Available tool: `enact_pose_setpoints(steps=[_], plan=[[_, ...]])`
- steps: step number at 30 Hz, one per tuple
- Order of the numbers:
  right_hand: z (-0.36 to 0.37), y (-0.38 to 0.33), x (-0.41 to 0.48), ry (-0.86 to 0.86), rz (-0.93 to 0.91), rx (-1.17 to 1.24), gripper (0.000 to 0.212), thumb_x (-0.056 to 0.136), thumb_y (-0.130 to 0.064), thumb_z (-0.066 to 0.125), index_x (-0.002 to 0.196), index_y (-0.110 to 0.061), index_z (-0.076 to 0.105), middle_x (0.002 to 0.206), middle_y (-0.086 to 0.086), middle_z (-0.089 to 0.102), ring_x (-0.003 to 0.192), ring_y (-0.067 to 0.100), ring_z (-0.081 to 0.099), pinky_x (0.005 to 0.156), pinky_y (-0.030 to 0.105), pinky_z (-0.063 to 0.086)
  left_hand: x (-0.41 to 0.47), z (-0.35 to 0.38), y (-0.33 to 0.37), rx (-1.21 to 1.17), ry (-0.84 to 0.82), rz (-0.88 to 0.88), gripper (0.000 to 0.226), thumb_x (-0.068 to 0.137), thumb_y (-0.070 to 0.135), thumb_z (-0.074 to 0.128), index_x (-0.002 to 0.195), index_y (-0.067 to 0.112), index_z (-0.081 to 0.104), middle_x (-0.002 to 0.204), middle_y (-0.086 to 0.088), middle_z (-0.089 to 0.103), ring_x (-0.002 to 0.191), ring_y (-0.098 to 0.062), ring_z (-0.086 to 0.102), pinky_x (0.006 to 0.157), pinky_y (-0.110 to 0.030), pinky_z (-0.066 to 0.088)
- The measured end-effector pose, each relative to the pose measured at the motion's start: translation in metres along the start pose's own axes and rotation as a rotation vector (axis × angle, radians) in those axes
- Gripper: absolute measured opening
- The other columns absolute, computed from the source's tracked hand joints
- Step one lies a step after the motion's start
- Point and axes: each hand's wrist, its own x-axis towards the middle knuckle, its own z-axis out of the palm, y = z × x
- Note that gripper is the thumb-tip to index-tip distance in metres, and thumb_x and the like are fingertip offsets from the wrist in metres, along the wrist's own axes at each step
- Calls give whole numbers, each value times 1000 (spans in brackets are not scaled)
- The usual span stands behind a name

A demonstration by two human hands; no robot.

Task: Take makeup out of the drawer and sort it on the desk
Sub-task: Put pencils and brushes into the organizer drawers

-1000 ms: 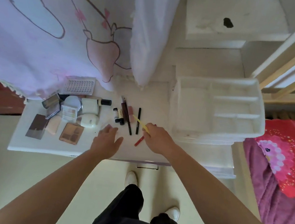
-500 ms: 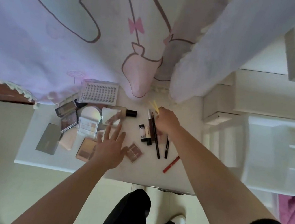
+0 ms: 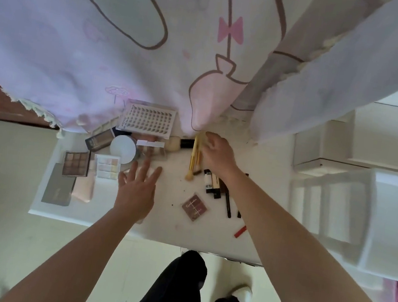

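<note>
Since the earlier frame the right hand (image 3: pixel 218 153) has swung the yellow brushes (image 3: pixel 194 157) round to lie lengthwise at the back of the counter (image 3: pixel 167 225), its fingers curled on their handle ends, seemingly to start a brush row beside the large black-handled brush (image 3: pixel 186 143). Left hand (image 3: pixel 137 190) hovers flat, fingers spread, holding nothing. Count: apparently two yellow brushes, one red pencil (image 3: pixel 240 231), one square palette (image 3: pixel 194 207) lying apart

Soft dim daylight, faint shadows, mild blur, wide-angle bending at edges
</note>
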Motion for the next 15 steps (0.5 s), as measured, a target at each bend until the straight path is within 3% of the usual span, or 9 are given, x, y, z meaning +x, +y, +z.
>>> enact_pose_setpoints(steps=[2,4,6,7,10,13,15], plan=[[-10,18,-16,180,65,-70,50,97,-28,50,146,-23,43,149,11,37,128,28,49,107,40,41,0,2,1,10,6,-10,55,103,24,37,156,30,22,166,-5,-5,151,-37,1,117,-62,13],[-17,40,-35,331,246,-179,59,97,-34,52,152,-25,32,159,15,19,145,33,24,118,50,26,-1,6,3,29,16,-20,57,103,21,36,156,30,18,166,-6,-9,151,-38,-1,116,-63,13],[-23,60,-55,356,489,-137,69,95,-38,52,155,-27,20,162,16,4,149,36,5,119,56,16,-2,9,5,29,21,-29,59,102,17,37,156,29,17,165,-6,-13,151,-40,-2,116,-65,12],[-24,70,-64,345,580,-68,72,95,-40,52,156,-28,17,161,16,2,148,37,5,118,57,18,-2,9,6,26,17,-34,60,101,16,37,156,29,17,165,-7,-14,151,-40,-2,115,-66,12],[-17,87,-83,317,610,-33,72,95,-49,51,156,-26,19,153,18,14,137,40,21,111,51,28,-2,4,13,25,-13,-32,63,101,16,36,157,29,11,165,-8,-15,151,-39,-4,116,-65,12],[-5,81,-86,219,403,-43,57,101,-35,43,155,-25,26,141,18,29,128,40,37,109,41,34,-3,-4,22,17,-33,5,65,101,18,37,158,28,7,165,-10,-12,151,-38,-4,119,-60,14],[1,71,-87,139,273,68,52,103,-28,38,153,-36,30,128,8,35,116,34,52,100,37,48,-8,-8,27,15,-38,28,65,102,19,37,158,27,5,165,-12,-9,152,-36,-3,120,-55,16]])
